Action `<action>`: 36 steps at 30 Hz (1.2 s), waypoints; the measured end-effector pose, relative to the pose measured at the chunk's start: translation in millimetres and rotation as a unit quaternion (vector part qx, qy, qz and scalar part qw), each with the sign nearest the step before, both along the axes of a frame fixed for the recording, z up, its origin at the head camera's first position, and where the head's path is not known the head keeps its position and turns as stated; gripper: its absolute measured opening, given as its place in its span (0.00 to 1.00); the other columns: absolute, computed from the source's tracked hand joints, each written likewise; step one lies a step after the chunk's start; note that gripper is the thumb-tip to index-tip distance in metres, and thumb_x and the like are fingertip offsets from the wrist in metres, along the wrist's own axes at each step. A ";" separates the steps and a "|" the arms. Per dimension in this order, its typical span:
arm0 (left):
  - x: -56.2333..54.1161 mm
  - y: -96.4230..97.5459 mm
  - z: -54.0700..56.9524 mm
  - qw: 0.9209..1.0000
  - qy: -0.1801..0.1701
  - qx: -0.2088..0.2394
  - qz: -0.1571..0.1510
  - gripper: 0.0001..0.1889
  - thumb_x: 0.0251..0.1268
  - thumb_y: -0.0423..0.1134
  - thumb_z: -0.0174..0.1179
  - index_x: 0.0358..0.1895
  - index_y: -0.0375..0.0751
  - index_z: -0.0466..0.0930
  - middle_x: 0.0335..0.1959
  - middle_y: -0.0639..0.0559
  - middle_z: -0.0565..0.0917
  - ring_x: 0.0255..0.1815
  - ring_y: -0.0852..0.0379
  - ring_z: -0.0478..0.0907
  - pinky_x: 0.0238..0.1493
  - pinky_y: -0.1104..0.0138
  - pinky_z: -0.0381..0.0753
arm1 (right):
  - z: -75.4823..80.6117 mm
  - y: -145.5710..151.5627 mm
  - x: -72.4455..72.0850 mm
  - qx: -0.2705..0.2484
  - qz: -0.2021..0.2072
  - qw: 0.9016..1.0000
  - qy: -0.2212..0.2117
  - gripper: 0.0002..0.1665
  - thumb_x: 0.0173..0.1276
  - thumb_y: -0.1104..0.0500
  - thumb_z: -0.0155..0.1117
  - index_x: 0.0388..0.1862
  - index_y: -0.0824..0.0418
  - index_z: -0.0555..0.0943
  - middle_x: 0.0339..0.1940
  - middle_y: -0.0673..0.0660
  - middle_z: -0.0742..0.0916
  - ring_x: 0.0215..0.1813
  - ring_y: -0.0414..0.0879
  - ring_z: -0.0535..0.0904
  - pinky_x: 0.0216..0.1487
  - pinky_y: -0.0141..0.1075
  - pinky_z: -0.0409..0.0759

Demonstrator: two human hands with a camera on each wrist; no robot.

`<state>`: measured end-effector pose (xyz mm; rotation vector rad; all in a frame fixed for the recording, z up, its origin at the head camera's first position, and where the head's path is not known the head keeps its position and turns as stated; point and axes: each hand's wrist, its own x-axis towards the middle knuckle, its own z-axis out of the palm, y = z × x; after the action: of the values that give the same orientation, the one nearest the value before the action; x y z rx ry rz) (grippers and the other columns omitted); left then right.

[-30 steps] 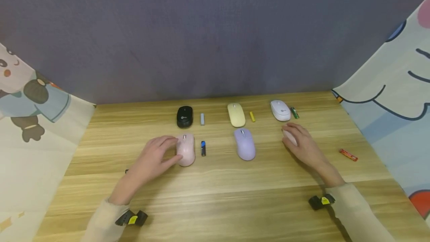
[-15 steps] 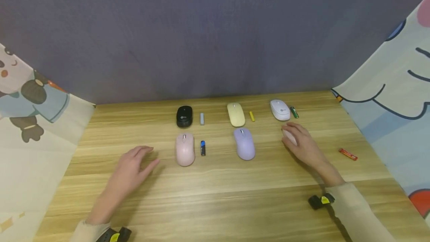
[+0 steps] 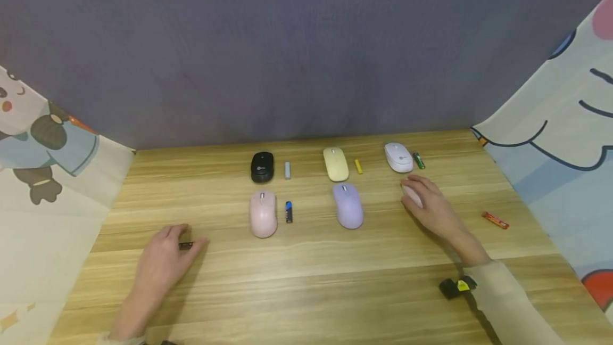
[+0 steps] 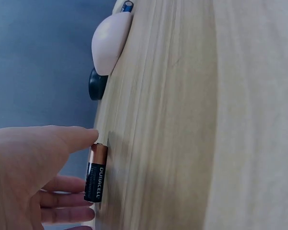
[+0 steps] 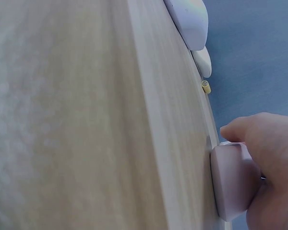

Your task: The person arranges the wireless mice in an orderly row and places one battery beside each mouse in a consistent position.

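Note:
My left hand (image 3: 160, 260) is low over the table at the left, beside a black and copper Duracell battery (image 4: 96, 175). In the left wrist view its thumb is by the copper end and its fingers are by the black end, with no clear grip visible. On the right, my right hand (image 3: 431, 209) holds a pale pink computer mouse (image 5: 233, 179), thumb and fingers on its sides; much of the mouse is hidden. Another pink mouse (image 3: 263, 214) lies left of the middle, with a blue and black battery (image 3: 289, 212) beside it.
A purple mouse (image 3: 348, 206) sits in the middle. Farther back are a black mouse (image 3: 262, 167), a light grey battery (image 3: 287, 170), a yellow mouse (image 3: 336, 164), a yellow battery (image 3: 358, 166), a white mouse (image 3: 398, 157) and a green battery (image 3: 419, 161). A red battery (image 3: 495, 220) lies right.
My left hand has left the pink mouse and moved left and nearer to me, down to the Duracell battery. The right hand has stayed on its mouse.

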<state>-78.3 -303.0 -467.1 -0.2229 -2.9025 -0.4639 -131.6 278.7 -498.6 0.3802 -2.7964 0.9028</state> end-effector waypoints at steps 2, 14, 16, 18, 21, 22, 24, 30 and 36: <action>2.9 -0.5 0.1 1.000 -0.018 0.002 0.015 0.33 0.65 0.53 0.71 0.54 0.21 0.80 0.50 0.22 0.82 0.50 0.25 0.81 0.49 0.36 0.82 | 0.1 -0.2 0.0 0.001 0.000 1.000 -0.001 0.25 0.75 0.62 0.65 0.67 0.70 0.76 0.71 0.72 0.74 0.72 0.72 0.67 0.69 0.70 0.67; 11.8 2.1 5.5 0.994 -0.071 -0.023 0.083 0.40 0.64 0.66 0.66 0.45 0.21 0.81 0.42 0.26 0.83 0.42 0.29 0.81 0.30 0.45 0.85 | -0.7 -0.5 0.3 0.002 0.002 1.000 0.011 0.24 0.74 0.63 0.65 0.66 0.70 0.76 0.70 0.73 0.75 0.71 0.72 0.68 0.68 0.70 0.67; 11.3 2.3 6.4 0.992 -0.085 -0.020 0.088 0.40 0.64 0.67 0.65 0.44 0.22 0.81 0.41 0.27 0.83 0.40 0.30 0.82 0.27 0.48 0.84 | -0.5 -0.7 0.4 0.001 0.002 1.000 0.011 0.25 0.74 0.63 0.65 0.66 0.70 0.76 0.70 0.73 0.75 0.71 0.72 0.68 0.68 0.70 0.67; 9.8 2.4 7.5 0.990 -0.101 -0.016 0.092 0.39 0.65 0.67 0.63 0.44 0.23 0.80 0.40 0.28 0.83 0.38 0.31 0.82 0.25 0.49 0.83 | -0.3 -1.0 0.4 -0.001 0.001 1.000 0.010 0.25 0.74 0.63 0.65 0.66 0.70 0.76 0.70 0.73 0.75 0.71 0.72 0.68 0.68 0.70 0.67; 9.0 2.6 8.0 0.989 -0.118 -0.011 0.093 0.37 0.66 0.66 0.63 0.44 0.25 0.80 0.40 0.29 0.84 0.37 0.33 0.83 0.26 0.50 0.83 | -0.4 -1.2 0.2 -0.001 0.002 1.000 0.012 0.24 0.74 0.63 0.65 0.66 0.70 0.76 0.70 0.73 0.75 0.71 0.72 0.68 0.68 0.70 0.67; 8.7 2.6 8.0 0.988 -0.121 -0.009 0.092 0.37 0.66 0.65 0.63 0.45 0.25 0.80 0.40 0.30 0.84 0.37 0.33 0.83 0.28 0.49 0.84 | -0.5 -1.2 0.0 -0.002 0.003 1.000 0.013 0.24 0.74 0.63 0.65 0.66 0.70 0.76 0.70 0.73 0.75 0.71 0.72 0.68 0.68 0.70 0.67; 8.5 2.5 7.4 0.989 -0.119 -0.005 0.088 0.35 0.66 0.63 0.64 0.45 0.25 0.80 0.41 0.29 0.84 0.37 0.33 0.83 0.30 0.47 0.84 | -0.7 -1.1 -0.2 -0.003 0.004 1.000 0.018 0.24 0.73 0.64 0.66 0.65 0.71 0.77 0.69 0.73 0.75 0.71 0.72 0.68 0.68 0.70 0.67; 7.8 3.8 4.7 0.995 -0.078 0.008 0.056 0.28 0.63 0.52 0.71 0.46 0.24 0.81 0.44 0.25 0.84 0.40 0.30 0.84 0.35 0.43 0.86 | -0.3 -1.5 -0.4 -0.004 0.004 1.000 0.021 0.24 0.73 0.64 0.65 0.66 0.71 0.76 0.69 0.73 0.75 0.71 0.73 0.68 0.68 0.70 0.67; 8.9 3.4 3.9 0.996 -0.069 0.007 0.049 0.32 0.62 0.51 0.73 0.51 0.21 0.79 0.47 0.23 0.82 0.45 0.27 0.82 0.42 0.39 0.85 | -1.3 -1.3 -0.5 -0.001 0.006 1.000 0.024 0.24 0.73 0.64 0.66 0.65 0.71 0.77 0.69 0.74 0.75 0.70 0.73 0.69 0.68 0.71 0.67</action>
<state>-69.4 -299.6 -463.2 -0.0477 -3.0265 -0.5002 -132.1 277.4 -499.9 0.4146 -2.7514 0.8881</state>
